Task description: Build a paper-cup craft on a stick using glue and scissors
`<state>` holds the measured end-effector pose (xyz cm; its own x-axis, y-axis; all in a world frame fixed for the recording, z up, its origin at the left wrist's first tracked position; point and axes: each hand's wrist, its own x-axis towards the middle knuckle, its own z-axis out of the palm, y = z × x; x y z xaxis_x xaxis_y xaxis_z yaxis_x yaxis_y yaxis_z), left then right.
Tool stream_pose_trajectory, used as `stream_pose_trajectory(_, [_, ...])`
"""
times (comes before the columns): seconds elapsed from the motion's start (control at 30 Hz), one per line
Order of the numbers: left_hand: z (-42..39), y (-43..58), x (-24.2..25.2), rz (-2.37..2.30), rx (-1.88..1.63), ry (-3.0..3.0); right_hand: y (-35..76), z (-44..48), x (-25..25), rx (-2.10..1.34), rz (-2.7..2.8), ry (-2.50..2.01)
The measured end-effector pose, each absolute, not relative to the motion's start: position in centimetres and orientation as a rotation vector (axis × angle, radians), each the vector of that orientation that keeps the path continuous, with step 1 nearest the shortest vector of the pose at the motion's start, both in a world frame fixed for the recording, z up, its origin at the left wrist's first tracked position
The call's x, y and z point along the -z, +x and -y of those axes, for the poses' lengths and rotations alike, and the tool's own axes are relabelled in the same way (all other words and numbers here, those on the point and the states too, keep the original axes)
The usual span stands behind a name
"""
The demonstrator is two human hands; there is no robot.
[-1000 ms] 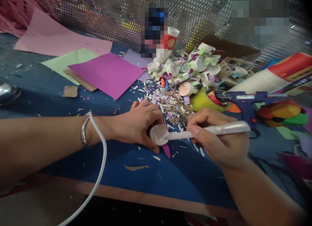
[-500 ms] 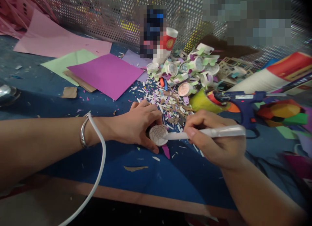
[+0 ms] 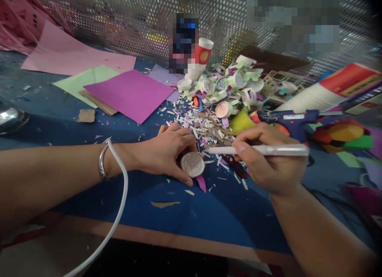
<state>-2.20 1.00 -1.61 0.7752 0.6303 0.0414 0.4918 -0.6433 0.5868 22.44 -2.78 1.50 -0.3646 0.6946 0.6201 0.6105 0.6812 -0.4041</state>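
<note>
Low over the blue tabletop, my left hand (image 3: 174, 153) curls its thumb and fingers round a small white paper disc (image 3: 193, 164). Pen lines in a grid pattern cover the disc's face, and a purple paper strip (image 3: 201, 183) sticks out below it. My right hand (image 3: 267, 159) grips a white pen (image 3: 256, 150), its tip pointing left, a little above and apart from the disc. Scissors with dark handles (image 3: 237, 167) lie among the scraps, partly behind my right hand.
Paper scraps (image 3: 205, 127) spread beyond my hands, before a pile of small paper pieces (image 3: 235, 82). A purple sheet (image 3: 128, 94) lies at left. A glue gun (image 3: 292, 119) and a red-and-white paper cup (image 3: 334, 88) are at right; a mesh panel (image 3: 119, 26) stands behind.
My right hand has lifted the pen off the disc and drawn it to the right and up. The scissor handles now show. My left hand stays at the disc.
</note>
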Motion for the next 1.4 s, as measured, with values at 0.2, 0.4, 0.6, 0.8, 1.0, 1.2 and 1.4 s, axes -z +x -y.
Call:
stream_pose_trajectory(0.2, [-0.5,-2.1,0.5,-0.920,-0.325,2.402,22.8,1.8,-1.5,0.023,2.229,-1.006])
stream_pose_trajectory(0.4, [-0.5,-2.4,0.2,-0.975,-0.600,2.478,23.7,0.9,-1.3,0.035,2.458,-1.023])
stream_pose_trajectory(0.6, [-0.8,-2.7,0.4,-0.962,-0.840,2.397,23.7,1.5,-1.5,0.041,2.681,-1.074])
stream_pose_trajectory(0.8, [-0.8,-2.5,0.9,-0.946,-0.974,2.369,23.1,2.0,-2.1,0.017,2.764,-1.312])
stream_pose_trajectory(1.0, [-0.6,-2.2,0.9,-0.945,-0.962,2.364,23.3,1.6,-2.1,-0.068,2.582,-1.252])
stream_pose_trajectory(1.2, [-1.0,-2.6,0.9,-0.991,-0.800,2.244,23.1,2.0,-2.1,-0.147,2.688,-1.160])
stream_pose_trajectory(1.4, [-1.4,-3.1,0.8,-0.990,-0.659,2.341,22.1,3.4,-2.3,-0.075,2.889,-1.146])
